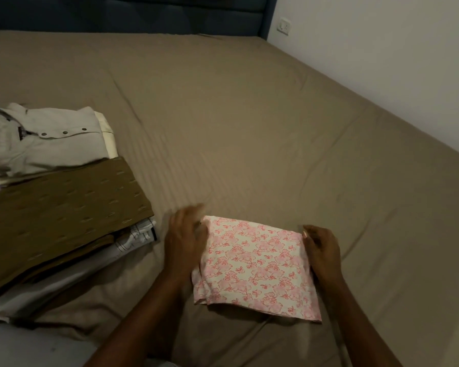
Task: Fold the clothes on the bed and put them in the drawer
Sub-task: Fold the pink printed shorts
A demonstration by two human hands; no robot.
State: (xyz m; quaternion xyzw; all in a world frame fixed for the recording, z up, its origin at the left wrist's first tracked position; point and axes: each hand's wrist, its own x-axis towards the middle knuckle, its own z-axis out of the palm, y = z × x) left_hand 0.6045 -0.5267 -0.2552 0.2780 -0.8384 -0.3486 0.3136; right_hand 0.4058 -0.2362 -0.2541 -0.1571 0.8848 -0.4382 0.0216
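Evidently soft, light: floral cloth (255, 266) folded square between hands. Right hand (322, 251) pinches its edge; left hand (186, 235) flat, fingers straight, blurred. Lift supporting both sides, else unfolds.

Folded cloth (255, 263) on bed (249, 128), between hands; clothes stack (59, 207) left of it

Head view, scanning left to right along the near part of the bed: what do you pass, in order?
Olive-brown folded garment on its stack → left hand → pink floral folded cloth → right hand → bare bedsheet.
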